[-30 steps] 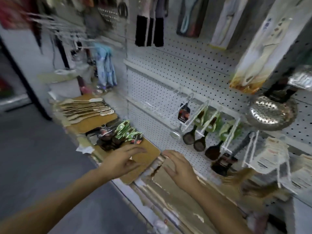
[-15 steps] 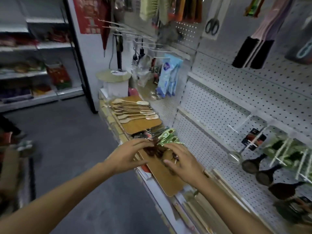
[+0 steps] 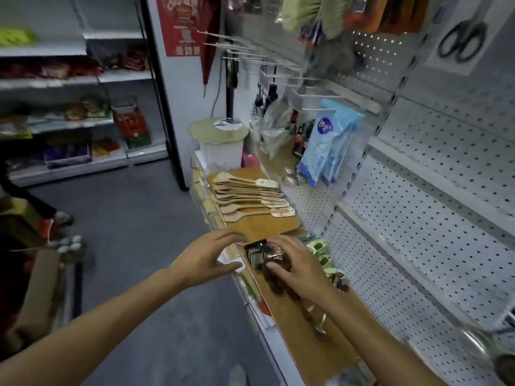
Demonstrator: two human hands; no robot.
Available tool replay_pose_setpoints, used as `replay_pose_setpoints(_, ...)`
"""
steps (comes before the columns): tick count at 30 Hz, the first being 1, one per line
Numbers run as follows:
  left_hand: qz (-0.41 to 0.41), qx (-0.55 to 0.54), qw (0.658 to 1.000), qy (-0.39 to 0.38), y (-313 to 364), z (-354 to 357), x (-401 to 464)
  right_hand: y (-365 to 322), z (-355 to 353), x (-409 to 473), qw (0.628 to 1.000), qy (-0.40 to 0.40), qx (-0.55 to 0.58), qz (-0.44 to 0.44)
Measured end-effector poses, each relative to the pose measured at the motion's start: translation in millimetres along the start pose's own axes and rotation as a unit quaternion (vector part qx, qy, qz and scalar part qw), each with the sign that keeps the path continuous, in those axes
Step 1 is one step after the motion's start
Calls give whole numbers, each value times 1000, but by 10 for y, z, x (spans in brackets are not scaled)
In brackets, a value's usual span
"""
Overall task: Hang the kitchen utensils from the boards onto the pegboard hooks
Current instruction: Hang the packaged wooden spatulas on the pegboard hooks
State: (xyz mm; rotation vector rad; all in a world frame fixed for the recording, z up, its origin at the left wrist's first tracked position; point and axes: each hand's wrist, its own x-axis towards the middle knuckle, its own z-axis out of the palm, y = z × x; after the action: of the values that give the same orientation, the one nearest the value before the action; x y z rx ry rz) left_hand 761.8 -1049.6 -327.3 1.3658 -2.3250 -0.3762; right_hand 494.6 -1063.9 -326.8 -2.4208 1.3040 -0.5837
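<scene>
A pile of dark utensils [image 3: 262,256] with green and red card labels lies on the near wooden board [image 3: 292,324] along the shelf edge. My right hand [image 3: 295,267] lies on top of that pile, fingers curled over the utensils. My left hand [image 3: 206,257] hovers just left of the pile with fingers spread, holding nothing. Farther back, several light wooden spatulas [image 3: 248,196] lie stacked on a second board [image 3: 259,229]. The white pegboard [image 3: 418,218] fills the right side, and bare hooks [image 3: 250,55] stick out of it higher up.
A white bucket with a round lid [image 3: 220,143] stands behind the spatula board. Blue packets [image 3: 326,146] and scissors [image 3: 462,43] hang on the pegboard. Store shelves [image 3: 69,121] line the far left across a grey aisle floor [image 3: 133,232]. A metal ladle [image 3: 479,344] hangs at the lower right.
The view has swung left from the hung utensils toward the boards. Both hands moved onto the dark utensil pile, the right one settling on top of it.
</scene>
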Motion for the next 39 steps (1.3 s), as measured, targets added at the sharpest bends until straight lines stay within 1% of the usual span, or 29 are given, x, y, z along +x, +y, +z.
replay_pose_setpoints(5, -30, -4, 1000, 0, -481, -136, 604, 316, 9, 772, 999, -28, 25, 10)
replay_pose_setpoints(9, -53, -10, 999, 5, -803, -220, 883, 447, 78, 1266, 999, -44, 27, 5)
replay_pose_setpoints(15, -52, -21, 998, -20, -1474, -265, 1242, 528, 382, 1893, 997, -65, 29, 21)
replay_pose_setpoints(18, -36, -30, 998, -37, -1891, -293, 1486, 539, 538, 2209, 997, -58, 33, 39)
replay_pose_setpoints(22, 6, -50, 996, -70, -2489, -328, 1861, 525, 805, 2640, 996, -42, 20, 79)
replay_pose_setpoints(27, 43, -81, 991, -98, -3249, -239, 2328, 540, 1185, 3191, 985, -27, 25, 169)
replay_pose_setpoints(31, 65, -95, 980, -162, -3806, 102, 2708, 758, 1500, 3587, 961, -7, 53, 273)
replay_pose_setpoints(34, 51, -114, 974, -190, -4191, 525, 2994, 1118, 1857, 3813, 930, 0, 86, 358)
replay_pose_setpoints(36, 24, -118, 972, -202, -4408, 901, 3163, 1407, 2129, 3957, 901, 14, 114, 419)
replay_pose_setpoints(39, -15, -114, 969, -220, -4679, 1555, 3402, 1914, 2589, 4170, 843, 26, 154, 514)
